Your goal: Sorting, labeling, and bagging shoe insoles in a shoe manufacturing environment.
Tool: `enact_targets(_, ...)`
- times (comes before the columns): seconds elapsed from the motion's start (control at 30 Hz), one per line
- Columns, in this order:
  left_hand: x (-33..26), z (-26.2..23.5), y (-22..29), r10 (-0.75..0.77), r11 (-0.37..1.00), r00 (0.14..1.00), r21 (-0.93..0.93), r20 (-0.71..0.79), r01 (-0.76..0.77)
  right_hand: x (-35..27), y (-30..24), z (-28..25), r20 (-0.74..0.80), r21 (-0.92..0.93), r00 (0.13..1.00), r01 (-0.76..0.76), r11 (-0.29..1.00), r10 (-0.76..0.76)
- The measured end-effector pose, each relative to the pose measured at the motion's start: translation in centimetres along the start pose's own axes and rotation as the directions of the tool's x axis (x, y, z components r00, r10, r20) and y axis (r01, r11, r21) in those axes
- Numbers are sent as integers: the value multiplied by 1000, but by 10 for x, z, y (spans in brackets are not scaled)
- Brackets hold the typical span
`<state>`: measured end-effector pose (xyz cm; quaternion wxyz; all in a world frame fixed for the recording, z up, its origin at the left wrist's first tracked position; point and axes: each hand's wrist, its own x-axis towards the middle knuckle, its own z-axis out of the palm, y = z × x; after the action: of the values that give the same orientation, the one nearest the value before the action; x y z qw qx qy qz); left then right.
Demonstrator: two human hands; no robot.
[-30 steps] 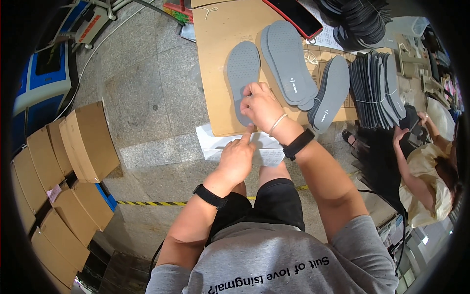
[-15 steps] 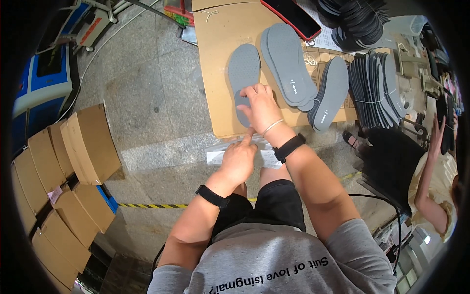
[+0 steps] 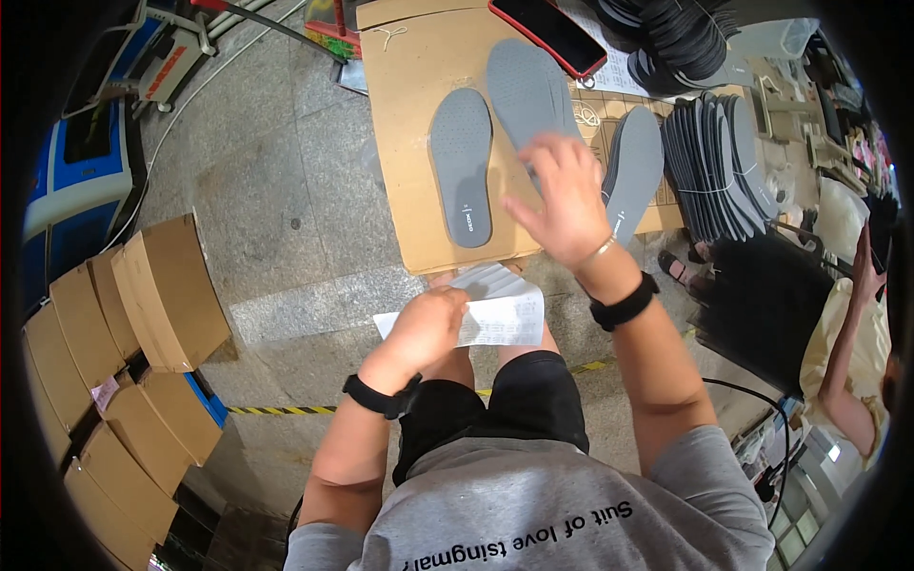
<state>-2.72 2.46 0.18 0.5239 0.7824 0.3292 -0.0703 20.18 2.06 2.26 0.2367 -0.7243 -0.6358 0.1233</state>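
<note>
grey T-shirt, dark lettering | black shorts | black band on each wrist | thin bracelet, right wrist

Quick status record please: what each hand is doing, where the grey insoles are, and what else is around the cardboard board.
left hand: on white label sheets in the lap
right hand: spread open over the cardboard board, holding nothing
single grey insole: flat on the board, left of the right hand
overlapped grey insoles: partly under the right hand
insole stacks: right of the board
red phone: at the board's top edge
</note>
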Motion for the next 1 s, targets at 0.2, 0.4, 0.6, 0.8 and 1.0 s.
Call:
enact_targets(0.2, 3, -25, 1, -109, 982, 994, -155, -19, 104, -50, -13, 12, 530, 368, 838, -91, 926, -128)
enact_targets(0.4, 10, -22, 14, -98, 995, 994, 6, -52, 99, -57, -18, 27, 539, 478, 842, -316, 819, 10)
enact_targets(0.6, 11, -17, 7, -128, 984, 991, -127, -22, 124, -64, -25, 25, 266, 296, 949, 85, 952, -167)
enact_targets(0.8, 14, -14, 4, -154, 984, 988, -96, -4, 153, -69, -30, 26, 148, 284, 963, 175, 943, -223)
enact_targets(1.0, 14, 6, 9, -89, 968, 994, 228, -67, 102, -26, -10, 37, 132, 493, 988, -133, 860, 77)
